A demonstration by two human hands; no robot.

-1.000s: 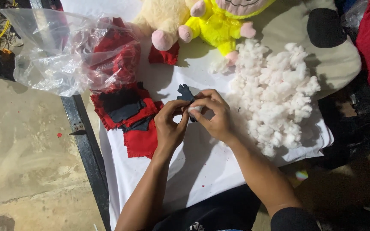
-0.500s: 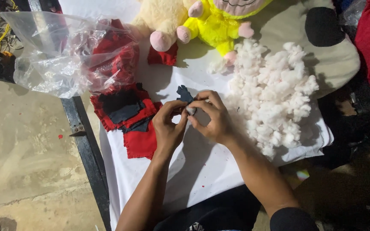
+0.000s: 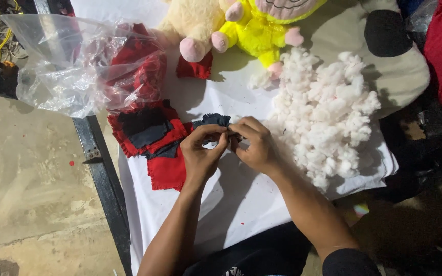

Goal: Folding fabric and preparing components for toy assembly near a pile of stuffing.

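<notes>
**Both hands pinched on a small dark cloth piece**

My left hand [image 3: 200, 153] and right hand [image 3: 254, 145] meet over the middle of the desk [image 3: 241, 204], fingertips together, both clamped on a small dark fabric piece [image 3: 213, 120] whose frayed edge sticks out just beyond my knuckles. What my fingers do inside the pinch is hidden, so I cannot tell whether anything is being pushed in or folded.

Just left of my left hand lies a stack of red and dark fabric squares [image 3: 149, 135], flat and seemingly unworked. Farther left a clear plastic bag [image 3: 72, 66] holds more red cloth. To my right a big heap of white stuffing [image 3: 323, 117] sits near my right hand, not touching it. At the far edge lie a cream plush toy [image 3: 193, 23] and a yellow plush toy [image 3: 254, 36], with one red scrap [image 3: 195, 66] beside them.

I judge the work barely begun: one piece in hand, with the stack, bag and stuffing heap all looking full.
</notes>
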